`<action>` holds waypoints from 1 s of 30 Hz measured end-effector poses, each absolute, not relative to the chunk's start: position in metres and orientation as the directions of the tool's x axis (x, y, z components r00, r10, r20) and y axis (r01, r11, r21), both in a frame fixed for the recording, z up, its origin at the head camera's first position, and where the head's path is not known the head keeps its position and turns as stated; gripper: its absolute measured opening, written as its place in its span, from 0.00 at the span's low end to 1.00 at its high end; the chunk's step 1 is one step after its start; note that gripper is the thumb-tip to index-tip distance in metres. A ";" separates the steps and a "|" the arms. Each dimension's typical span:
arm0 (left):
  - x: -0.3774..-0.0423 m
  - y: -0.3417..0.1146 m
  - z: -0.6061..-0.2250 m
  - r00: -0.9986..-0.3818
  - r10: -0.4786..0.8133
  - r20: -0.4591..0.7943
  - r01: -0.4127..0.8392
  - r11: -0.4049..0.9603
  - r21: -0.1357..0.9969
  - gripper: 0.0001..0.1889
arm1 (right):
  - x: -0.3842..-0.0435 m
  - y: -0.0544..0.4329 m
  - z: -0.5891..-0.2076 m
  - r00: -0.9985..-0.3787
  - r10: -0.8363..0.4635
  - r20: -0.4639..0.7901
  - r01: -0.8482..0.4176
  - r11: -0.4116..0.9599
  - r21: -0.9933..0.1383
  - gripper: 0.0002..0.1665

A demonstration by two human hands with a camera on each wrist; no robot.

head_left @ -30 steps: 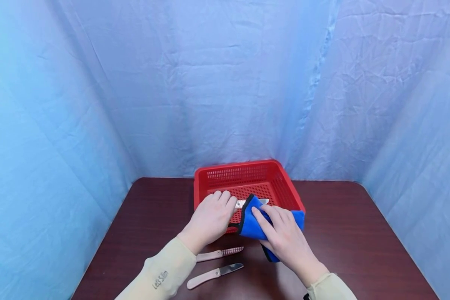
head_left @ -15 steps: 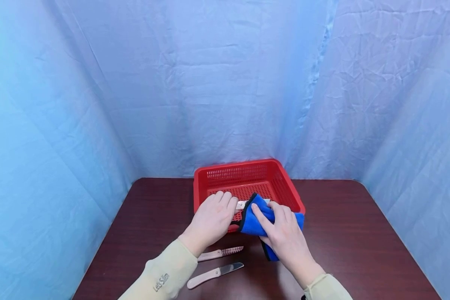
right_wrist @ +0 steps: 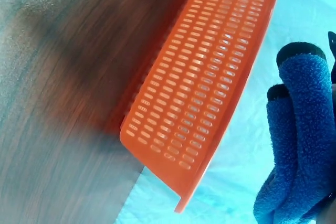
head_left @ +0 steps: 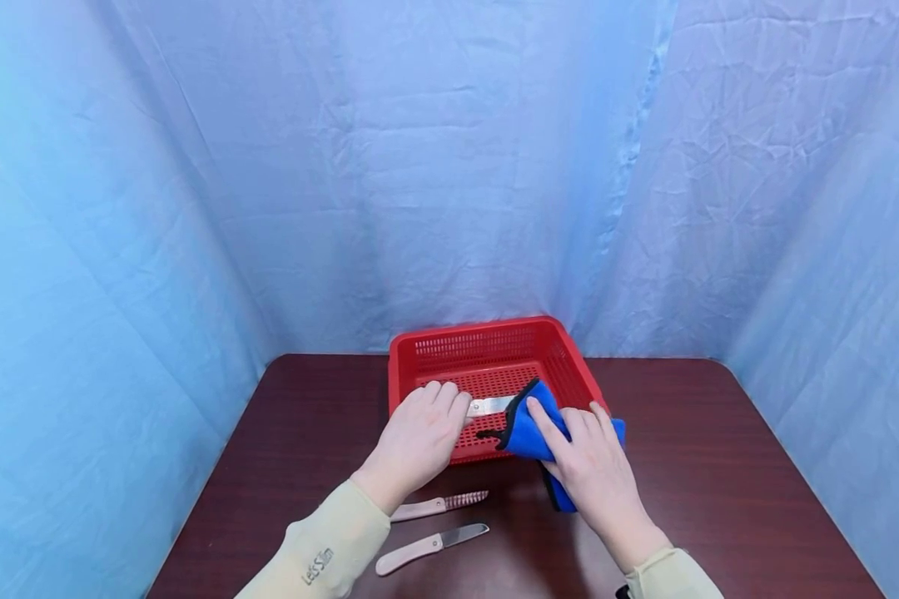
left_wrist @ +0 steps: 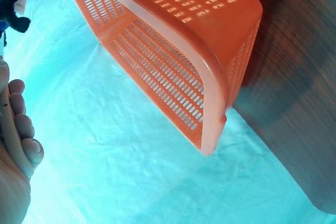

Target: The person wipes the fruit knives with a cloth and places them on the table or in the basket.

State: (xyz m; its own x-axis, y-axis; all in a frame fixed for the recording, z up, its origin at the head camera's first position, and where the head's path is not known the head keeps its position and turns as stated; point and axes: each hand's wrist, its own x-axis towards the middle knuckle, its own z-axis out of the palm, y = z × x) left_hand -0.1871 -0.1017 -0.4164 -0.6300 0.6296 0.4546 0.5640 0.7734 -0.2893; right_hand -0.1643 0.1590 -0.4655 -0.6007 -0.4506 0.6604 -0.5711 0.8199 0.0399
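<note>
My left hand (head_left: pixel 423 428) grips the pale handle of a knife (head_left: pixel 493 405), its blade pointing right over the basket. In the left wrist view my fingers curl round that handle (left_wrist: pixel 13 129). A folded blue cloth (head_left: pixel 528 433) with black edging wraps the outer part of the blade and hides the tip. My right hand (head_left: pixel 595 466) pinches the cloth round the blade, index finger along the top. The right wrist view shows the cloth's thick folds (right_wrist: pixel 310 114) at the right edge. A bare stretch of blade shows between the handle and the cloth.
A red perforated basket (head_left: pixel 479 333) stands at the back of the dark wooden table (head_left: pixel 697 449), under both hands. In front lie a knife with a striped blade (head_left: pixel 464 499) and a plain-bladed one (head_left: pixel 430 547), both pale-handled. Blue curtains (head_left: pixel 449 166) hang round the table.
My right hand has slid the cloth rightward along the blade, after a slight shift left, baring more metal near the handle. My left hand stays nearly still on the knife.
</note>
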 end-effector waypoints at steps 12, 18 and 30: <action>-0.188 -0.097 -0.421 -0.630 0.615 0.474 0.556 0.783 -0.277 0.09 | -0.161 0.144 -0.463 -0.563 -0.471 0.679 -0.608 0.793 0.047 0.64; -0.186 -0.095 -0.422 -0.627 0.627 0.463 0.564 0.775 -0.285 0.10 | -0.161 0.132 -0.466 -0.537 -0.489 0.687 -0.609 0.789 0.085 0.63; -0.185 -0.097 -0.422 -0.624 0.633 0.458 0.551 0.772 -0.317 0.10 | -0.165 0.144 -0.473 -0.559 -0.485 0.672 -0.567 0.815 0.116 0.64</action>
State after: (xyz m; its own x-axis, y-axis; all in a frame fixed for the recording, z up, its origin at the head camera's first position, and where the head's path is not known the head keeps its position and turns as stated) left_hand -0.1848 -0.0974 -0.4217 -0.6236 0.6333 0.4583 0.5511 0.7719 -0.3168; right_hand -0.1650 0.1444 -0.4732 -0.5593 -0.4850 0.6723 -0.5672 0.8153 0.1164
